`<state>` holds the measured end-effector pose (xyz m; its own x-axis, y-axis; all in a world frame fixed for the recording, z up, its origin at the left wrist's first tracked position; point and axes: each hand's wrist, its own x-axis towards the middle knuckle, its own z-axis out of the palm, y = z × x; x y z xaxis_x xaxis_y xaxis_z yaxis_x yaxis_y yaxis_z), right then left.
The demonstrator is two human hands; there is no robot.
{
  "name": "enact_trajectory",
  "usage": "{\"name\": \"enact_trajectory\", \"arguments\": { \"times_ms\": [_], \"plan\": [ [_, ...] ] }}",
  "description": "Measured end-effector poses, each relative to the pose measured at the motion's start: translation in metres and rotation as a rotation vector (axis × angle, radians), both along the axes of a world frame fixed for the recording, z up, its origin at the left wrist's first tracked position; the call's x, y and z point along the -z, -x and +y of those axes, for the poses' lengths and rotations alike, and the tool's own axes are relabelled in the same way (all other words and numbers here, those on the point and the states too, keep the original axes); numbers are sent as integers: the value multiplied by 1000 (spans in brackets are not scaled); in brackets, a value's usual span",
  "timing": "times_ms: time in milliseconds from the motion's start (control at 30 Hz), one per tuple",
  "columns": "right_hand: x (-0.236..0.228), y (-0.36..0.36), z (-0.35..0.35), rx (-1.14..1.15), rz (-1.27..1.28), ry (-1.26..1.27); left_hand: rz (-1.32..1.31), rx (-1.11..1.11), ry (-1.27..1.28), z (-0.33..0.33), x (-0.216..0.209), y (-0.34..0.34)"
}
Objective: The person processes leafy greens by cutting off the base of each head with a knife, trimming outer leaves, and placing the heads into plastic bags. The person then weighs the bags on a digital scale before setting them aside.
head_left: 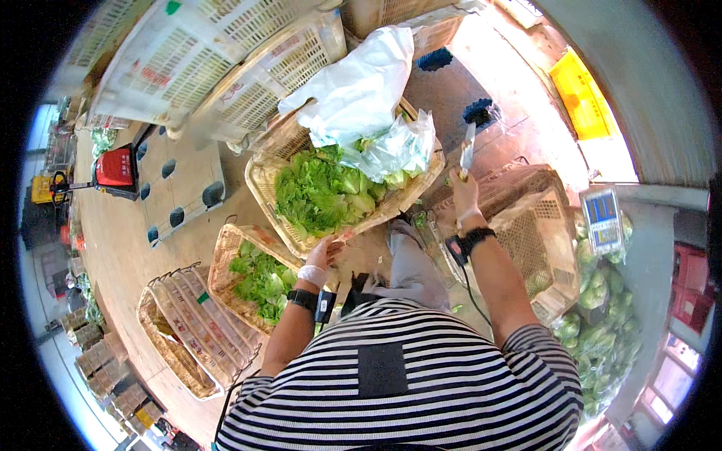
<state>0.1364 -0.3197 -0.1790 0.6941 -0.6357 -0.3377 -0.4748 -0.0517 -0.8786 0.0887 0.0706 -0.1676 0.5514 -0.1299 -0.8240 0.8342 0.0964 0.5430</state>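
In my raised right hand [465,197] is a knife [468,152], its blade pointing up and away from me. My left hand [323,254] wears a pale glove and has its fingers stretched out at the near rim of a large cream plastic crate [272,225]. Whether it touches the rim I cannot tell. Green leafy lettuce [323,192] fills much of that crate, partly covered by a thin white plastic bag [361,94] that drapes over its far side. A second crate [219,263] with more lettuce [263,282] stands lower, left of my left hand.
Stacked white crates [226,52] rise at the far left. Another crate [556,263] stands by my right forearm, near bagged round green vegetables [598,301]. A folded crate [199,323] lies at the left, and a red pallet jack [116,169] beyond. A yellow crate [583,94] is far right.
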Motion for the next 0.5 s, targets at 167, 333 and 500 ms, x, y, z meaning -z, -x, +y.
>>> {"name": "enact_trajectory", "arguments": {
  "times_ms": [167,333,500],
  "plan": [
    [46,-137,-9,-177,218,387,71,-69,-136,-2,-17,-10],
    [102,-179,-39,-216,437,512,137,-22,-194,6,-27,-20],
    [73,-155,-29,-195,141,255,69,-42,-195,31,-16,-34]
  ]
}}
